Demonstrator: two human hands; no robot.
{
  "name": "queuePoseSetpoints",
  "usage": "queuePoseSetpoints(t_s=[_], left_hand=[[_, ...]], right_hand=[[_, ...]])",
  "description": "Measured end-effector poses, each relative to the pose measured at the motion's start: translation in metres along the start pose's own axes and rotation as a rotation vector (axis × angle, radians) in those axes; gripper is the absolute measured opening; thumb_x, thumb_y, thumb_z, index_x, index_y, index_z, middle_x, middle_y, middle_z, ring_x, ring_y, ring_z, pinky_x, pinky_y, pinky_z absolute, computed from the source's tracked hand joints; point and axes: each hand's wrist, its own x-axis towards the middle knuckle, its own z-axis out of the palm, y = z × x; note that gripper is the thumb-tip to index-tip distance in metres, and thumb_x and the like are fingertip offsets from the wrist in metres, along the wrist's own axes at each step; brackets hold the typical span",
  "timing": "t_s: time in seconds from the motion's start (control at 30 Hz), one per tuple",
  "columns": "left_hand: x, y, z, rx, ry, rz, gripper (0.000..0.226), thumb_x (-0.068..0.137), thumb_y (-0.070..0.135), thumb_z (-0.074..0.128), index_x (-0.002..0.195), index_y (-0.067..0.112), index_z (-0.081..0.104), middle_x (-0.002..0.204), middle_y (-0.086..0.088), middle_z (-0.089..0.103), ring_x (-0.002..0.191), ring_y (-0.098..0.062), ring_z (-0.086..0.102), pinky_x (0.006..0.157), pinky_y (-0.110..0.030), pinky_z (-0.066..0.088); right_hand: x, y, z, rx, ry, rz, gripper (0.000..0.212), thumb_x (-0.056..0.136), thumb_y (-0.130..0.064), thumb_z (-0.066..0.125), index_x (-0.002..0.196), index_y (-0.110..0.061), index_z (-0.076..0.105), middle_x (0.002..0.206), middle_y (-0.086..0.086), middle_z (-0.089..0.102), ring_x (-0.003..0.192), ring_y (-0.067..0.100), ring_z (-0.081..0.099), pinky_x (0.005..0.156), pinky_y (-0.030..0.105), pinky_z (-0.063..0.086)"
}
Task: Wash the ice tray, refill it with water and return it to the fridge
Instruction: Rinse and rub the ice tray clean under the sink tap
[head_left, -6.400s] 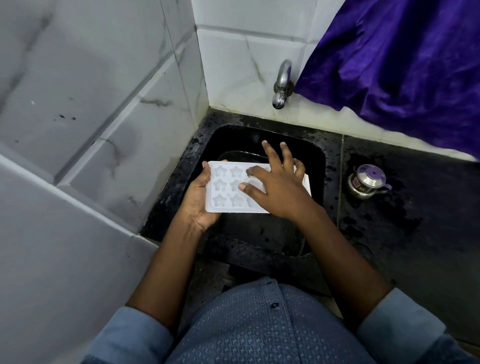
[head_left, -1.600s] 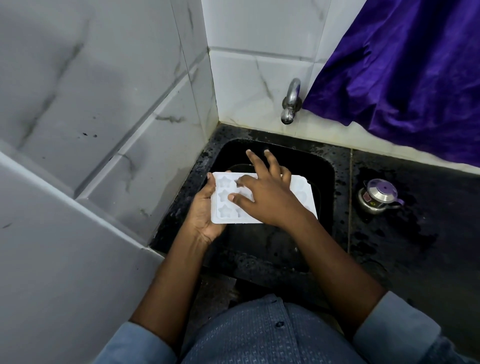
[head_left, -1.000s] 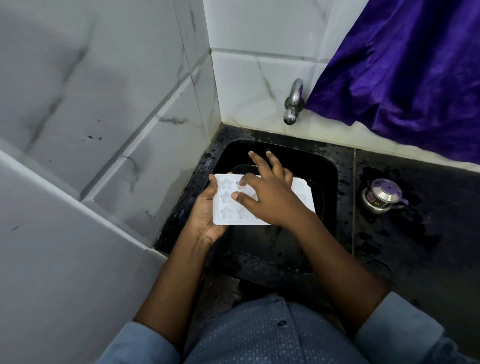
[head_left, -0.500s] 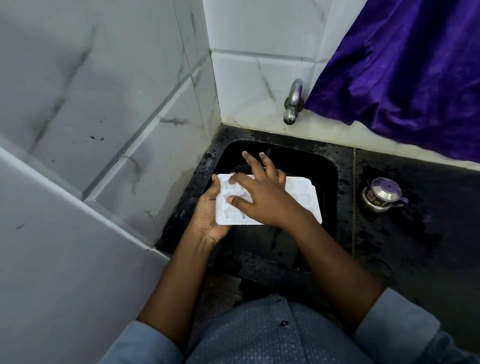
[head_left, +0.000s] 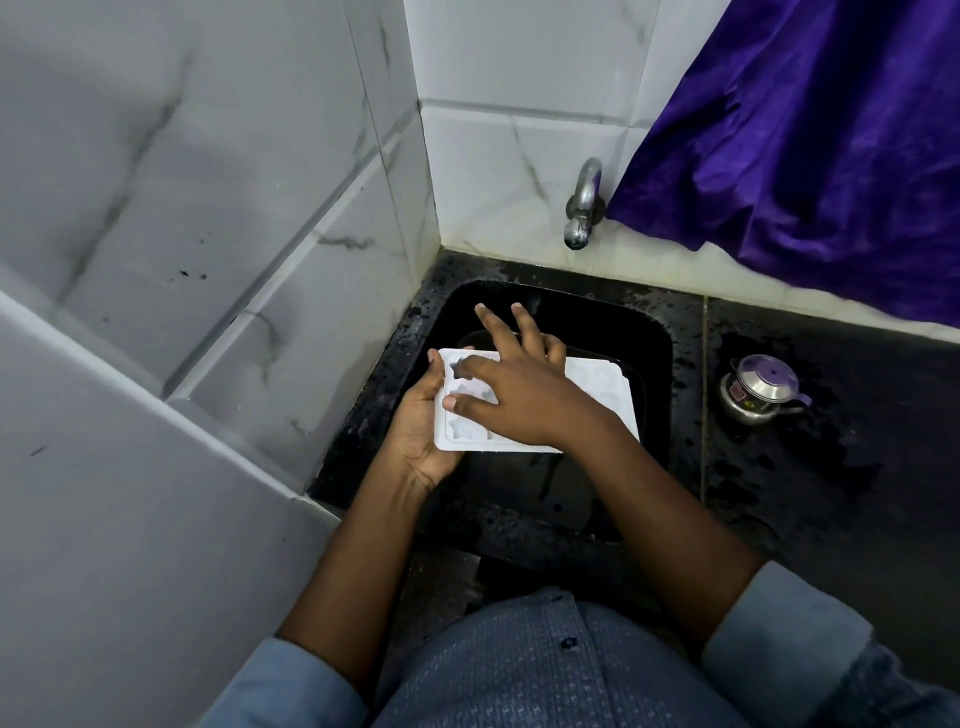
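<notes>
A white ice tray (head_left: 602, 387) with star-shaped moulds is held flat over the black sink (head_left: 649, 332). My left hand (head_left: 418, 431) grips its left end, thumb on the top edge and fingers underneath. My right hand (head_left: 519, 392) lies across the tray's top, index finger and thumb pressing into the left moulds while two fingers stick out straight past the far edge. The hand hides most of the moulds. A metal tap (head_left: 584, 208) juts from the tiled wall above the sink; no water runs from it.
A wet black counter (head_left: 831, 493) extends right of the sink, with a small steel pot (head_left: 761, 389) with a purple lid on it. Purple cloth (head_left: 805, 156) hangs at the upper right. Grey marble-tiled walls close in on the left and behind.
My right hand has slid leftward over the tray, its fingers rubbing from the middle moulds to the left ones. My left hand keeps its grip on the tray's left end.
</notes>
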Motion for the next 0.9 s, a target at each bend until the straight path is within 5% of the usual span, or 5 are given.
queuePoseSetpoints(t_s=[0.27,0.4,0.57,0.73,0.9], left_hand=[[0.0018,0.0026,-0.0019,-0.018,0.001,0.016,0.064,0.107,0.058,0.04,0.112,0.005,0.076,0.107,-0.019,0.077,0.094,-0.033,0.078,0.074,-0.048,0.065],[0.0015,0.0063,-0.0047,-0.024,0.003,0.02,0.066,0.105,0.06,0.044,0.132,0.004,0.065,0.128,-0.025,0.069,0.112,-0.037,0.072,0.093,-0.053,0.059],[0.0002,0.0051,0.0013,-0.016,-0.015,0.023,0.059,0.107,0.057,0.04,0.12,0.006,0.066,0.11,-0.021,0.076,0.097,-0.034,0.077,0.075,-0.049,0.065],[0.0024,0.0082,-0.0024,-0.058,-0.031,0.013,0.065,0.106,0.059,0.043,0.131,0.004,0.065,0.127,-0.025,0.07,0.111,-0.038,0.073,0.089,-0.054,0.061],[0.006,0.0073,-0.0054,-0.057,-0.054,0.02,0.063,0.107,0.058,0.041,0.138,0.005,0.058,0.128,-0.024,0.069,0.112,-0.037,0.071,0.091,-0.055,0.06]], right_hand=[[0.0031,-0.0012,-0.0027,-0.012,0.061,-0.032,0.05,0.094,-0.074,0.047,0.13,-0.042,0.061,0.174,-0.007,-0.008,0.157,0.028,-0.02,0.119,0.057,0.004],[0.0047,-0.0028,0.0001,-0.048,0.006,-0.027,0.056,0.094,-0.075,0.045,0.14,-0.044,0.057,0.174,-0.006,-0.01,0.157,0.03,-0.02,0.12,0.059,0.005],[0.0057,-0.0039,-0.0029,0.007,0.118,-0.063,0.042,0.095,-0.067,0.052,0.122,-0.037,0.064,0.174,-0.005,-0.001,0.158,0.027,-0.015,0.118,0.056,0.006],[0.0073,-0.0044,-0.0002,-0.045,0.03,-0.035,0.052,0.094,-0.072,0.048,0.135,-0.042,0.06,0.174,-0.005,-0.007,0.157,0.029,-0.018,0.12,0.058,0.005],[0.0068,-0.0034,-0.001,0.009,0.112,-0.073,0.042,0.097,-0.063,0.053,0.127,-0.036,0.066,0.174,-0.005,-0.001,0.158,0.026,-0.015,0.119,0.055,0.005]])
